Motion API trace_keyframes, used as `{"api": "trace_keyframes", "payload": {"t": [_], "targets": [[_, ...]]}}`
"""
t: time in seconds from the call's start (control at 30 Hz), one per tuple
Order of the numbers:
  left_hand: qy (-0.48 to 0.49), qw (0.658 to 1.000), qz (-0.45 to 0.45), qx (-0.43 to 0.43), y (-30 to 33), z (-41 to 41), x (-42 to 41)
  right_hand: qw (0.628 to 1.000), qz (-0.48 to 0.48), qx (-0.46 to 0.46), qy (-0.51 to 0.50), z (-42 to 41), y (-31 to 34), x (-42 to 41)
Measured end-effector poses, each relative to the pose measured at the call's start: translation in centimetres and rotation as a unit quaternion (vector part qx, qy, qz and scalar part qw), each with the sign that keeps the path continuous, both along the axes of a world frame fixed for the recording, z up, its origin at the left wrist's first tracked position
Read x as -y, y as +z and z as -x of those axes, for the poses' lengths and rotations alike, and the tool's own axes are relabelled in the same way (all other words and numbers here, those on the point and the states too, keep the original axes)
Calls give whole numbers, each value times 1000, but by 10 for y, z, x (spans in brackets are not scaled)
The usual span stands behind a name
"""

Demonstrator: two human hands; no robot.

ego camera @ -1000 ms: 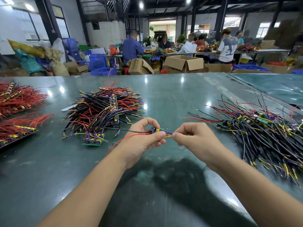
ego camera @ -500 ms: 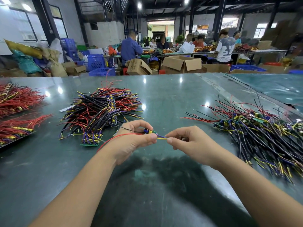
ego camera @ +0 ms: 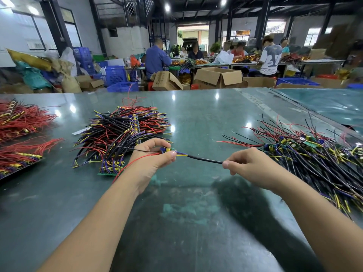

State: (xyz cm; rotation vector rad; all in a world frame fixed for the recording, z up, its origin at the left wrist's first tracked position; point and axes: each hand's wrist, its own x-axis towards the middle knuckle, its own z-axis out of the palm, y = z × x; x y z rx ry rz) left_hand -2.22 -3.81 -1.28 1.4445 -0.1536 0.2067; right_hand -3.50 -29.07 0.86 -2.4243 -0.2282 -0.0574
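Above the green table [ego camera: 196, 118], two hands stretch one wired board between them.
Head view: the left hand [ego camera: 151, 160] pinches the small circuit board [ego camera: 167, 150] between thumb and curled fingers; the right hand [ego camera: 249, 165], fingers curled, pinches its black sleeve [ego camera: 204, 159], held taut just above the tabletop.

We look across a glossy dark green surface [ego camera: 196, 114] into a workshop hall. Far off, people [ego camera: 157, 59] sit at long tables behind open cardboard boxes [ego camera: 218, 77]. Blue crates [ego camera: 115, 75] stand far left. Windows [ego camera: 23, 36] line the left wall between dark pillars [ego camera: 57, 26], and ceiling lamps [ego camera: 167, 6] glare overhead.
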Motion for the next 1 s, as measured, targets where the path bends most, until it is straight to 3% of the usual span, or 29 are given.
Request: {"api": "trace_keyframes", "payload": {"t": [0.13,0.27,0.5,0.63,0.83,1.0], "targets": [[3,1000,-8,1,-1,-1,0,999,-38,19,-29,-3,0,4],[16,1000,-12,0,-1,-2,-1,995,-96,-20,-3,-1,0,5],[10,1000,-22,-1,-2,-2,1,991,-78,36,-101,-6,-2,8],[34,999,-12,0,-2,-3,-1,989,-136,5,-65,-5,-3,7],[-2,1000,-18,4,-2,1,11,983,-79,48,-160,-11,-10,7],[6,1000,-21,20,-1,0,15,984,-33,79,-156,-14,-6,8]]}}
